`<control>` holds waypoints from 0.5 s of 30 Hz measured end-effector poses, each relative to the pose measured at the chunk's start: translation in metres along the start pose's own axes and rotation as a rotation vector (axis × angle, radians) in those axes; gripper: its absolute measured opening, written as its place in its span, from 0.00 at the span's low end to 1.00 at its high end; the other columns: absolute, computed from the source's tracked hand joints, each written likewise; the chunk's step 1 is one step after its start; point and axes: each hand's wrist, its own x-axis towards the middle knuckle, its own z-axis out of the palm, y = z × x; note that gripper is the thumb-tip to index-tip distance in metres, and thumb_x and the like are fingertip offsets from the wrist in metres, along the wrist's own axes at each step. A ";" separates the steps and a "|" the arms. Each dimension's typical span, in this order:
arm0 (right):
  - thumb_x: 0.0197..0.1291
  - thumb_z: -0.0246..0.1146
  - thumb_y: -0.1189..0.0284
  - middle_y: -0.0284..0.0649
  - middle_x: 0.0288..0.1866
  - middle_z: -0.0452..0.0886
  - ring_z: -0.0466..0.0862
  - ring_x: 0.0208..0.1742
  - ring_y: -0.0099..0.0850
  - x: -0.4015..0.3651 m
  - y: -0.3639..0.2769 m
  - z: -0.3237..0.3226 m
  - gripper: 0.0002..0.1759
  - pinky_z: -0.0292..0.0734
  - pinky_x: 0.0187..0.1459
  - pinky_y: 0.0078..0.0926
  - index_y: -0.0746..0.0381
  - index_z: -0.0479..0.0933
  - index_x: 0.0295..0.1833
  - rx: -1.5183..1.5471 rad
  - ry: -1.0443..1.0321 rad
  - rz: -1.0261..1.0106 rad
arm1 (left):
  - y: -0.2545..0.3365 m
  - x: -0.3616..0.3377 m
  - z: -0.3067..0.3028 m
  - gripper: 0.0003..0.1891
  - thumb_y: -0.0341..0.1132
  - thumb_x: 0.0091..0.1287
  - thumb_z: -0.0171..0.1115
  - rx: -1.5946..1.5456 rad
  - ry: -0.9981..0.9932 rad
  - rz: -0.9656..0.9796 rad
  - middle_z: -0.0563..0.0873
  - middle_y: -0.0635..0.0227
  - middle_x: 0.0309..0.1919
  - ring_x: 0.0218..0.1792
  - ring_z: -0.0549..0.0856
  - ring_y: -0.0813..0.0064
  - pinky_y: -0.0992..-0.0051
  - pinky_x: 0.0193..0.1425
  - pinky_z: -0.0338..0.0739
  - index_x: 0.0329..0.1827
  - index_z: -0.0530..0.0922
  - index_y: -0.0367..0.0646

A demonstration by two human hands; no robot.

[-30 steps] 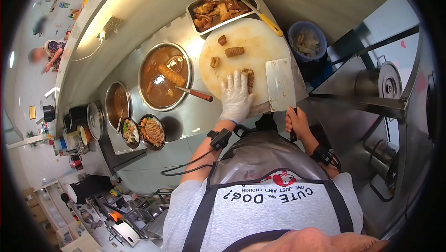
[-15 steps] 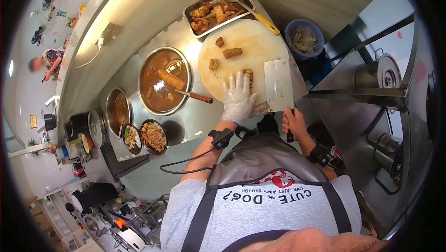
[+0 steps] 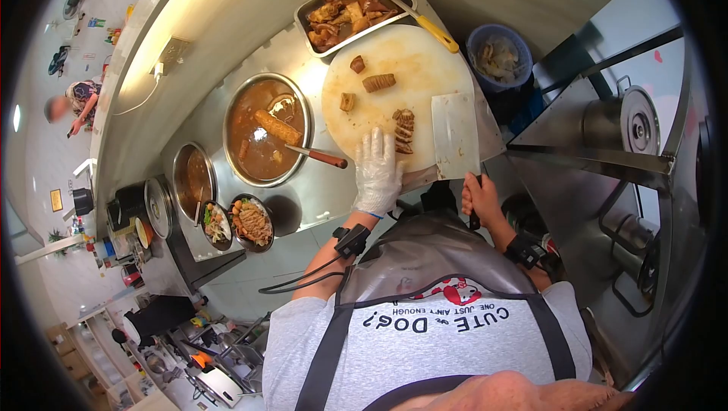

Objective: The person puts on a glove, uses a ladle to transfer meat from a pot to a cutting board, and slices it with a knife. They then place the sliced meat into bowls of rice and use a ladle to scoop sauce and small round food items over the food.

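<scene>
My left hand (image 3: pixel 378 172), in a clear plastic glove, lies at the lower edge of the round cutting board (image 3: pixel 432 58), fingers stretched out. Just right of its fingertips is a row of sliced brown food (image 3: pixel 403 131). Three other brown pieces sit higher on the board, among them a ridged chunk (image 3: pixel 379 83). My right hand (image 3: pixel 480 199) is bare and wrapped round the black handle of a cleaver (image 3: pixel 455 134), whose broad blade rests over the board's right side, apart from the slices.
A metal tray (image 3: pixel 307 38) of braised pieces, with a yellow-handled ladle (image 3: pixel 436 34), adjoins the board. Left are a pot of brown broth (image 3: pixel 243 172) and two filled bowls (image 3: pixel 252 223). A blue basket (image 3: pixel 523 70) stands right. Another person (image 3: pixel 82 104) is far left.
My left hand has drawn back down and left off the food, uncovering the row of slices. My right hand and the cleaver have hardly moved.
</scene>
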 end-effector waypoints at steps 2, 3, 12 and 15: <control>0.75 0.58 0.59 0.30 0.21 0.67 0.67 0.14 0.19 0.002 -0.001 -0.002 0.17 0.66 0.16 0.22 0.59 0.66 0.40 0.007 -0.001 0.015 | 0.001 0.005 0.000 0.34 0.39 0.65 0.65 0.043 -0.009 -0.024 0.66 0.42 0.73 0.73 0.64 0.41 0.47 0.78 0.56 0.71 0.67 0.32; 0.75 0.58 0.59 0.30 0.21 0.67 0.67 0.14 0.19 0.003 -0.002 -0.003 0.17 0.66 0.16 0.22 0.60 0.66 0.40 0.013 -0.004 0.025 | 0.002 0.011 0.001 0.34 0.39 0.65 0.65 0.042 -0.010 -0.025 0.66 0.42 0.73 0.73 0.64 0.41 0.47 0.78 0.56 0.71 0.67 0.32; 0.75 0.58 0.60 0.30 0.21 0.67 0.67 0.14 0.19 -0.005 -0.006 -0.001 0.16 0.65 0.16 0.22 0.60 0.65 0.40 -0.007 0.005 0.033 | 0.014 0.011 -0.001 0.31 0.42 0.66 0.64 0.003 0.051 -0.102 0.67 0.46 0.73 0.73 0.65 0.44 0.47 0.77 0.56 0.69 0.71 0.36; 0.75 0.58 0.60 0.30 0.20 0.67 0.67 0.14 0.19 -0.003 -0.002 0.000 0.16 0.65 0.16 0.22 0.60 0.65 0.40 0.042 -0.011 0.056 | 0.026 0.025 -0.016 0.33 0.40 0.64 0.65 0.003 0.154 0.036 0.68 0.42 0.71 0.71 0.66 0.39 0.47 0.76 0.58 0.70 0.68 0.34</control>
